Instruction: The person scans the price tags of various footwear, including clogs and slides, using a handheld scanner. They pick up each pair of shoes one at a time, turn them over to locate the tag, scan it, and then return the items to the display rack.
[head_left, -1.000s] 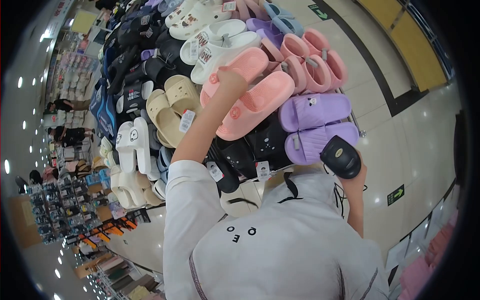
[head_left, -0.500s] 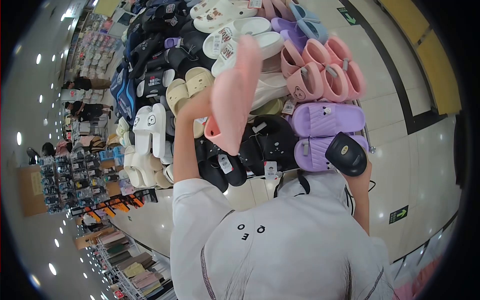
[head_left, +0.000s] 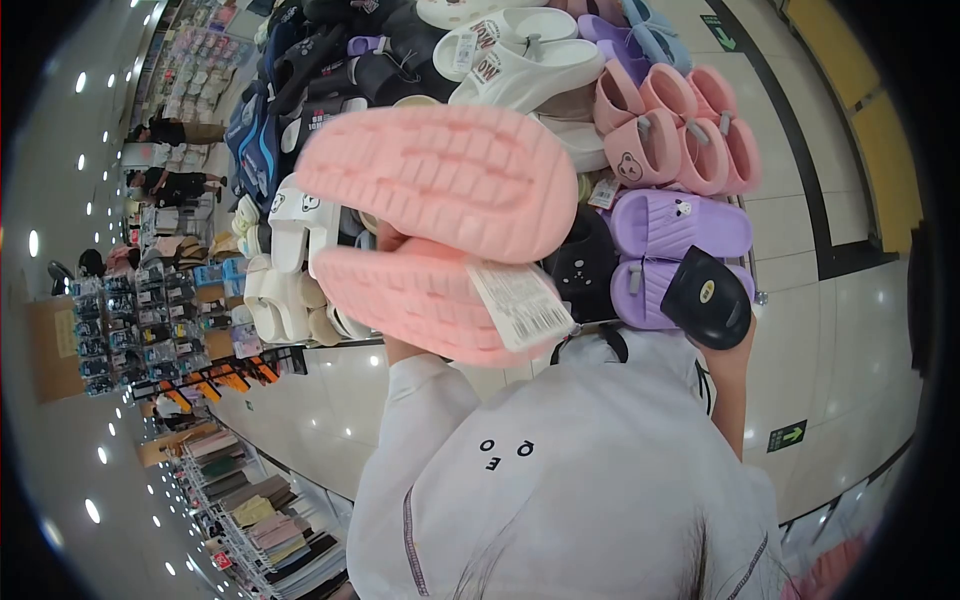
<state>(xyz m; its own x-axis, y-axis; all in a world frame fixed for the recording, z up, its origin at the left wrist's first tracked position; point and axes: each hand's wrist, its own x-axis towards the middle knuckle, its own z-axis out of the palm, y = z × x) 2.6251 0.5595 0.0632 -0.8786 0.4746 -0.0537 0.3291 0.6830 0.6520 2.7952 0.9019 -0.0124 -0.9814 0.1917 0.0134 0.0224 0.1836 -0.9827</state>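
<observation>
A pair of pink slippers (head_left: 440, 180), soles turned toward me, is held up over the display by my left hand (head_left: 391, 238). Only a bit of that hand shows between the two slippers; the rest is behind them. From the lower slipper hangs a white barcode tag (head_left: 525, 310). At the right, my right hand (head_left: 738, 352) is around a black rounded object (head_left: 707, 298) with a small yellow oval badge, and most of its fingers are hidden behind it. Purple slippers (head_left: 680, 222) lie just beyond that object.
Several pairs cover the display: white slippers (head_left: 535, 75), pink bear slippers (head_left: 645, 150), black slippers (head_left: 583, 265) and white bear slides (head_left: 305, 235). Hanging packs fill a rack (head_left: 140, 330) at left. Tiled floor (head_left: 810, 340) runs along the right; people (head_left: 175, 187) stand far left.
My left hand has turned the pink slippers from edge-on to soles facing me and brought them closer and to the left. The barcode tag now shows. My right hand stays by the purple slippers.
</observation>
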